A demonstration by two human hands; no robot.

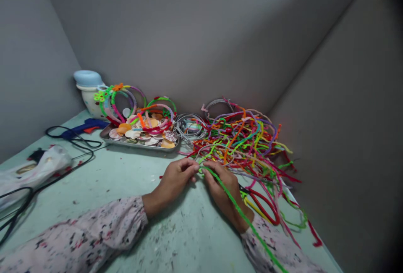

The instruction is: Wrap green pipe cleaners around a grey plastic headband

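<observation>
A: What's closest to the cam?
B: Pale pink sleeves [94, 227] w/ dark & red flecks, coming in from the bottom L & R. Btwn them, a fuzzy green stem [233, 200] slants up from the bottom edge, passing in front of the R wrist.
A: And the hands?
B: Bare, near each other, approx. center. R hand [224, 189] grips the green stem near its upper end, thumb against fingers. L hand [176, 180] is closed in a pinch just beside that end; can't tell what's btwn its fingertips, too small.
A: What's under them?
B: Pale green table [132, 180], w/ dark smudges.
A: Stuff on the R?
B: Big tangled pile of fuzzy stems [239, 138], multicolor: red, orange, yellow, pink, etc. Scissors [266, 201] w/ red & yellow on the handles lie just beside the R hand, partly hidden.
A: Behind the hands?
B: Metal tray [141, 147] of shells [151, 141], w/ colorful fuzzy-wrapped hoops [162, 98] on & behind it. Gray wire coils [185, 125] sit btwn tray & pile.
A: Far L?
B: White container w/ blue lid [89, 78], blue glue gun [82, 128], black cord [67, 174], plastic bag [55, 159].
</observation>
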